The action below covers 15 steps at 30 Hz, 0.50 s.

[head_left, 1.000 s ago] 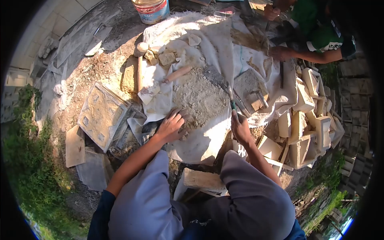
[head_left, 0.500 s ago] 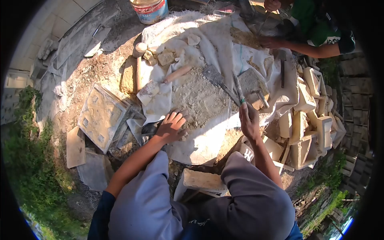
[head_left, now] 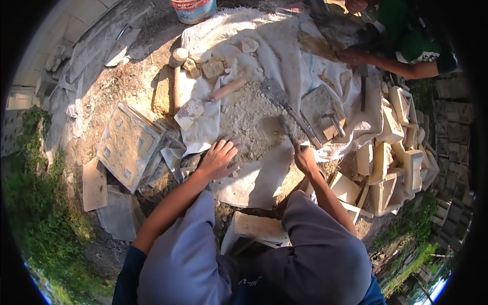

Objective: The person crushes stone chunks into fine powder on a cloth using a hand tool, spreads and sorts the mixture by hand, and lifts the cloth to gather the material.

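My right hand [head_left: 305, 158] is closed around a narrow-bladed metal hand tool [head_left: 285, 125], its tip against the heap of pale crumbly powder [head_left: 256, 119]. Resting palm down at the heap's near left edge, my left hand [head_left: 218, 156] has its fingers spread and holds nothing. The powder lies on a white woven sheet [head_left: 254, 188]. Just right of the tool is a flat-headed tool with a long bar handle [head_left: 301, 122]. A wooden-handled tool with a pale block-like head [head_left: 189, 114] lies left of the powder. The held tool's exact kind is unclear.
Pale stone boxes [head_left: 389, 188] are piled at right. A square slab [head_left: 129, 147] leans at left. Stone lumps [head_left: 212, 69], a mallet [head_left: 179, 56] and a paint bucket [head_left: 193, 11] sit farther back. A hammer [head_left: 335, 124] rests on a block. Another person's arm [head_left: 391, 63] reaches in at upper right.
My right hand has moved left and slightly down, swinging the tool from upright beside the long bar to the powder's right side. My left hand stays nearly in place.
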Tool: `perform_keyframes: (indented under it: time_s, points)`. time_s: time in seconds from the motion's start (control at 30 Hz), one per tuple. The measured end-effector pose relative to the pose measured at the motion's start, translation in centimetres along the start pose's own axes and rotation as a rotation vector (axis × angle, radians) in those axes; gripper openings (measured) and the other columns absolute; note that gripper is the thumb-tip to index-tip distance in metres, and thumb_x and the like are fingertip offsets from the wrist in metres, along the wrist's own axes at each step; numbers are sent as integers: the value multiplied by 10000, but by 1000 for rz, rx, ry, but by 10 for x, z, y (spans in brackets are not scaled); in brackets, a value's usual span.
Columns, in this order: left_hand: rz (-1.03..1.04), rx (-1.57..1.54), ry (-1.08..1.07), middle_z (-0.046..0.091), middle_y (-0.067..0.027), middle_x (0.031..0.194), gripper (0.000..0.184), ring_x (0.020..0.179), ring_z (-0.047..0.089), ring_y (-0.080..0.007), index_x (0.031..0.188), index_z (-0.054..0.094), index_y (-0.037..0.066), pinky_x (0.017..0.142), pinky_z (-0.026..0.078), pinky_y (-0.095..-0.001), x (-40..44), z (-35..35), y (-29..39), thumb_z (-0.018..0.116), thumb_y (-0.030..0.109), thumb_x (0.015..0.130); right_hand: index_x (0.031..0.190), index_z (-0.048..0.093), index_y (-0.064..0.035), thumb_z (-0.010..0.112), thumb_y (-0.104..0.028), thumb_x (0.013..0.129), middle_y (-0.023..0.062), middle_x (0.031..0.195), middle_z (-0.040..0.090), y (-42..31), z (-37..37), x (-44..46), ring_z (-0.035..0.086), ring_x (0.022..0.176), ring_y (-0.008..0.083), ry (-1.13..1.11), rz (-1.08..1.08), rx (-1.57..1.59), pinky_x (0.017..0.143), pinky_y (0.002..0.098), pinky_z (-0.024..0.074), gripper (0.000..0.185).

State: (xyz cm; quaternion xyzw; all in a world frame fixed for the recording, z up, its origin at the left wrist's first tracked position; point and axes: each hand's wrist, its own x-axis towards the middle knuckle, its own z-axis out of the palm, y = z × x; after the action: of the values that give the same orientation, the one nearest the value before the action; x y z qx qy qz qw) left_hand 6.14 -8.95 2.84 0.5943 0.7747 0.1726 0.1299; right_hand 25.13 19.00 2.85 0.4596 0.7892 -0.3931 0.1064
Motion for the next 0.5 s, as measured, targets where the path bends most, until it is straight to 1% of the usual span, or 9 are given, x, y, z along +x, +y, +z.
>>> perform_keyframes:
  time_s: [0.07,0.1,0.17,0.27,0.33,0.37,0.4,0.47,0.5]
  points:
    - [-6,0,10,530,-144,1268,551,1324,426,-361,1267,576,53,1057,395,-493,1,-1,1,693,382,840,602,504,69,444,-521,1034,277,543,494,-8,-9,3,508,495,371,74,-174,47,553,506,392,733]
    - [-10,-1,11,530,-144,1268,551,1324,426,-361,1267,576,53,1057,395,-493,1,0,0,693,382,840,625,497,67,444,-503,1039,279,561,501,-17,-18,0,506,505,368,92,-214,102,555,503,392,706]
    - [-27,-17,14,505,-141,1411,601,1352,415,-375,1367,547,75,1085,392,-484,-4,6,-1,705,349,857,648,491,66,445,-485,1044,281,580,508,-26,-26,-9,503,516,365,103,-252,154,558,499,392,680]
    - [-22,-41,22,441,-127,1505,666,1388,380,-373,1436,498,104,1115,365,-483,-4,12,-5,703,358,856,720,505,60,449,-447,1048,296,638,535,-20,-25,-20,515,558,413,176,-356,338,572,502,392,606]
    - [-7,-24,38,449,-126,1489,653,1387,382,-367,1422,507,95,1120,356,-484,-2,8,-3,694,369,860,786,550,58,439,-427,1048,314,703,580,11,2,-15,557,643,493,391,-411,109,608,522,419,563]
    - [-14,-27,14,466,-118,1467,638,1375,397,-355,1403,517,97,1115,363,-482,-2,5,-2,696,368,854,812,605,63,424,-444,1045,338,743,604,39,16,-3,594,754,537,236,-183,-112,659,543,447,587]
    - [-21,-30,-11,482,-110,1446,624,1363,412,-342,1383,527,100,1109,371,-479,-1,2,-2,698,368,847,809,646,66,423,-507,1031,369,789,610,34,13,2,619,821,530,25,-31,-162,700,557,462,654]
    - [-17,-28,-2,485,-102,1442,612,1363,409,-337,1379,530,100,1114,368,-473,-1,1,1,697,359,850,757,643,74,432,-554,1015,380,753,595,30,6,7,626,785,527,-3,19,-154,681,567,454,711]
    - [-18,-16,-1,475,-111,1457,618,1369,405,-344,1389,525,90,1123,358,-474,-1,1,0,684,372,862,726,620,89,447,-562,1010,366,680,579,5,-9,1,622,726,535,10,-57,-57,644,571,440,732]
